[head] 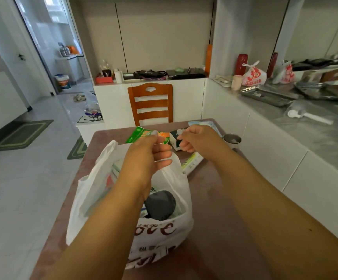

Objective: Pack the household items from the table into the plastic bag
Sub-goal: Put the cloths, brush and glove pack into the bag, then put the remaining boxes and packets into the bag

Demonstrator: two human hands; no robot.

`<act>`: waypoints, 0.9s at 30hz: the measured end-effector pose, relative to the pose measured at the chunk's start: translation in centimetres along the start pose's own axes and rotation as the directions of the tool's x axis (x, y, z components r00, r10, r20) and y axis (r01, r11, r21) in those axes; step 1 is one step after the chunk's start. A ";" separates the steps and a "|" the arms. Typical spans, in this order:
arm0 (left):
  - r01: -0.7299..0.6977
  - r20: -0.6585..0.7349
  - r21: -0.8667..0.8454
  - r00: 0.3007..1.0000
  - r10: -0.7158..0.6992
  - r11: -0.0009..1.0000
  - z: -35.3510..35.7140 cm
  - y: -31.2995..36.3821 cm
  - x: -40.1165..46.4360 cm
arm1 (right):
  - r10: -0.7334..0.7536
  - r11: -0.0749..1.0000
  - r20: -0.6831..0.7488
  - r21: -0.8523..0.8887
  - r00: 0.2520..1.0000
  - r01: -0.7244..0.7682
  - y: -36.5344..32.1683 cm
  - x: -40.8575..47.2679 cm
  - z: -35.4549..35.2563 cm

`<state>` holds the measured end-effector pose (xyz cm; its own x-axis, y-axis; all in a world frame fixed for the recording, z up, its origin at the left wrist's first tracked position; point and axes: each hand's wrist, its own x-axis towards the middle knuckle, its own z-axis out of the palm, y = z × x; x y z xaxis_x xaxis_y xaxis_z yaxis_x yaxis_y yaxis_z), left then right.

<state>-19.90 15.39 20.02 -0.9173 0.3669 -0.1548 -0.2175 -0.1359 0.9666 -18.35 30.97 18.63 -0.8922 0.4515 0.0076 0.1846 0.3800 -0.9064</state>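
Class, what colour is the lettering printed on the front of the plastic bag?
Dark reddish-brown lettering on the white plastic bag, seen best in the head view.

Plastic bag (160,233) stands on the table (214,219), near its front edge; a rounded item (160,205) lies inside the bag. Behind the bag on the table: a packet (141,135), to its right a small box (174,141), a flat box (192,161) just right of the bag, a cup (232,139) farther right. Chair (151,104) stands behind the table, beyond the bag.
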 end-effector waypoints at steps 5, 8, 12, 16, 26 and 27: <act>0.007 0.001 -0.063 1.000 -0.007 0.998 3.7 -0.9 1.2 | 0.038 0.997 0.073 0.060 0.997 -0.042 2.0 2.4 -2.9; 0.035 -0.039 -0.103 0.998 -0.039 0.994 6.5 -1.6 2.5 | 0.028 0.996 0.119 0.077 0.992 -0.037 3.3 4.3 -4.9; 0.080 -0.073 -0.153 0.993 -0.092 0.985 9.9 -3.1 4.2 | 0.063 0.996 0.150 0.048 0.987 -0.071 6.2 7.8 -6.6; 0.118 -0.141 -0.168 0.980 -0.142 0.979 11.4 -4.5 5.9 | 0.199 0.976 0.164 -0.126 0.966 -0.179 10.5 12.5 -5.9; 0.152 -0.163 -0.240 0.968 -0.194 0.959 10.4 -5.6 7.8 | 0.529 0.797 0.249 -0.474 0.811 -0.374 18.2 19.7 1.8; 0.154 -0.157 -0.243 0.968 -0.196 0.958 10.2 -5.6 7.7 | 0.551 0.786 0.238 -0.469 0.800 -0.402 18.5 19.8 2.4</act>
<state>-22.38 28.35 15.53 -0.8979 0.2369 -0.3710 -0.4305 -0.2973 0.8522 -33.60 45.02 1.00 -0.7097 0.3785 -0.5942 0.6975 0.4957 -0.5174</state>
